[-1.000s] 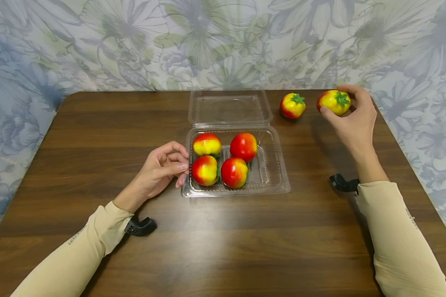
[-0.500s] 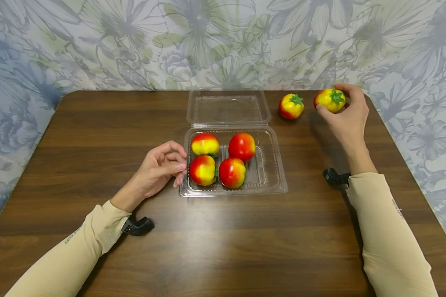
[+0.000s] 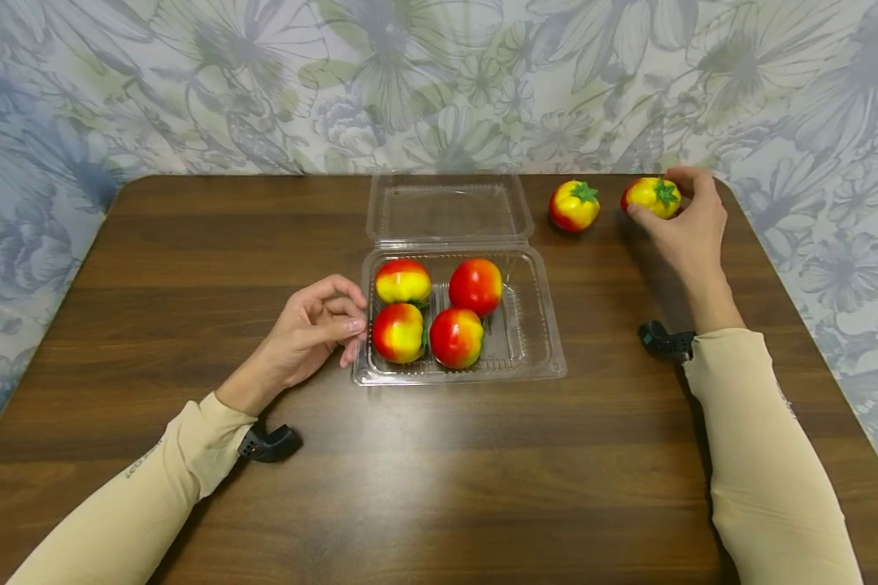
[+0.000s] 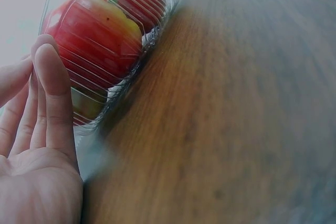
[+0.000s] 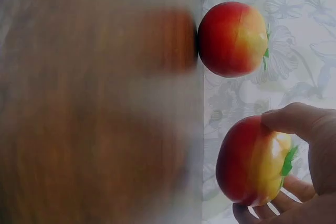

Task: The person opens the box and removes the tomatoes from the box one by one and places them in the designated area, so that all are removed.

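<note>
My right hand (image 3: 691, 223) holds a red and yellow toy tomato (image 3: 651, 197) with a green leafy top, thumb on its near side and fingers around the far side. In the right wrist view a small gap shows between this held tomato (image 5: 249, 163) and the tabletop. Another toy tomato (image 3: 574, 206) stands on the table just left of it. The clear plastic container (image 3: 534, 325) lies with its lid folded back; several tomatoes (image 3: 457, 338) sit in its left and middle part. My left hand (image 3: 310, 329) is at the container's left rim, fingers lightly touching it.
The clear lid (image 3: 449, 210) lies toward the back edge of the brown wooden table (image 3: 410, 471). A flower-patterned wall (image 3: 439, 89) rises directly behind the table. The container's right part shows bare ribbed plastic.
My right hand has shifted a little left with the tomato and then slightly lower toward the table. The left hand and the container stay in place; the view shifts slightly.
</note>
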Demonstrator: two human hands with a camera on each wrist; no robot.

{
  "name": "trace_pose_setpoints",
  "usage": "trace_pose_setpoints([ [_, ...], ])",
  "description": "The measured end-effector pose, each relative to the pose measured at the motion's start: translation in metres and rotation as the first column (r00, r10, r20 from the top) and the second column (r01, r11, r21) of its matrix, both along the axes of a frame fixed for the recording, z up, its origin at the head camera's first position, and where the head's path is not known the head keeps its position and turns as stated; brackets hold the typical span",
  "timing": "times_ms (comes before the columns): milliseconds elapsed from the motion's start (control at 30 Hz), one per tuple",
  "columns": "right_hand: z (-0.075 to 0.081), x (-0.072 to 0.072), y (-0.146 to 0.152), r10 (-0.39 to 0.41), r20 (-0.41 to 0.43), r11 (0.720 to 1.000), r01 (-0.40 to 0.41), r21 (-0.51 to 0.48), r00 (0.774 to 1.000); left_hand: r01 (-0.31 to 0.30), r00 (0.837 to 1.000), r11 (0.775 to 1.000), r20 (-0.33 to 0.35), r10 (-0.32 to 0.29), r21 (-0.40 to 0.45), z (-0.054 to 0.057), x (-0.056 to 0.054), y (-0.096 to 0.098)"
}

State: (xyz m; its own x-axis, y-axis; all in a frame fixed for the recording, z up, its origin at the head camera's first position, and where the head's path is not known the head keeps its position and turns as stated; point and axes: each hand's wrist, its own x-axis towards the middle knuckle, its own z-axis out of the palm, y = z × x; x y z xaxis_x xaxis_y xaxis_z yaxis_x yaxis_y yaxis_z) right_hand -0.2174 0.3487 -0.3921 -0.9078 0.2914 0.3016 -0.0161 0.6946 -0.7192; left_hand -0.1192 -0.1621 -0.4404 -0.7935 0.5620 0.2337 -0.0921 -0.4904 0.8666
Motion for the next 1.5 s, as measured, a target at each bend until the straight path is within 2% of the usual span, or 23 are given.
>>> trace_pose_setpoints([
  [200, -0.001, 0.0, 0.005, 0.022, 0.082, 0.998, -0.026, 0.05, 0.996, 0.001, 1.0, 1.0, -0.006, -0.001, -0.006, 0.0, 0.001, 0.0],
  [767, -0.004, -0.002, 0.014, 0.051, 0.142, 0.996, -0.06, 0.064, 0.989, -0.001, 1.0, 1.0, -0.011, 0.001, -0.017, 0.001, 0.002, -0.001],
  [1067, -0.006, 0.002, 0.012, 0.074, 0.123, 0.996, -0.081, 0.05, 0.99, 0.001, 1.0, 1.0, -0.015, -0.001, -0.016, 0.002, 0.003, -0.001],
  [1333, -0.007, 0.002, 0.011, 0.044, 0.053, 0.999, -0.045, 0.02, 0.998, -0.003, 1.0, 1.0, -0.011, 0.003, -0.022, 0.002, 0.003, -0.001],
  [1500, -0.006, 0.002, 0.009, -0.003, 0.012, 1.0, 0.003, 0.008, 1.0, -0.005, 1.0, 1.0, -0.012, 0.005, -0.023, 0.002, 0.003, -0.001],
])
